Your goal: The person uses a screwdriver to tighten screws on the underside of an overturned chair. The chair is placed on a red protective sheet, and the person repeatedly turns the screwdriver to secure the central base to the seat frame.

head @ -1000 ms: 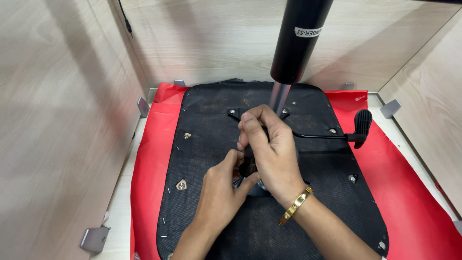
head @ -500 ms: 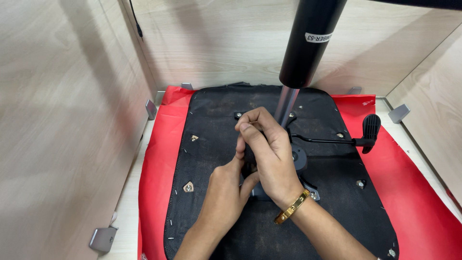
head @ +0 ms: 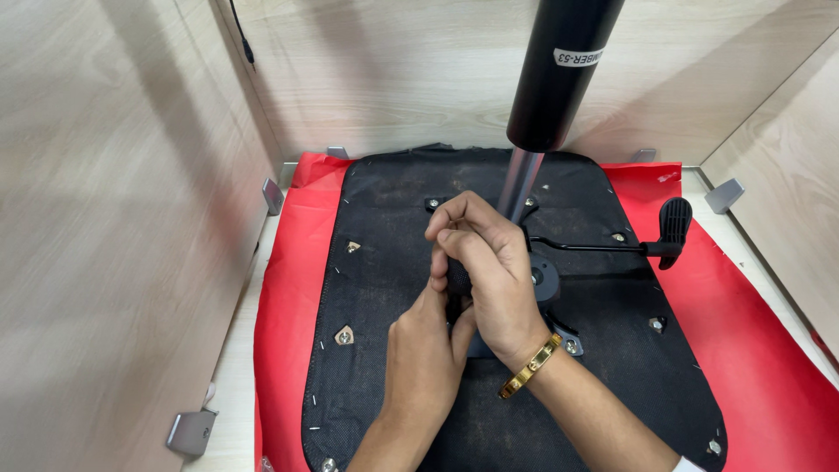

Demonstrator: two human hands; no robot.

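Both our hands, left hand (head: 428, 350) and right hand (head: 485, 262), close together around a small black knob, probably, beside the gas cylinder (head: 559, 79), steadying it over the seat base (head: 393, 218).

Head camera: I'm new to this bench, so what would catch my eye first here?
The two hands, left and right, clasped together at the middle of an upturned black seat base. A black cylinder rises just behind them toward the camera. Red cloth under the seat stands out against the pale wood walls.
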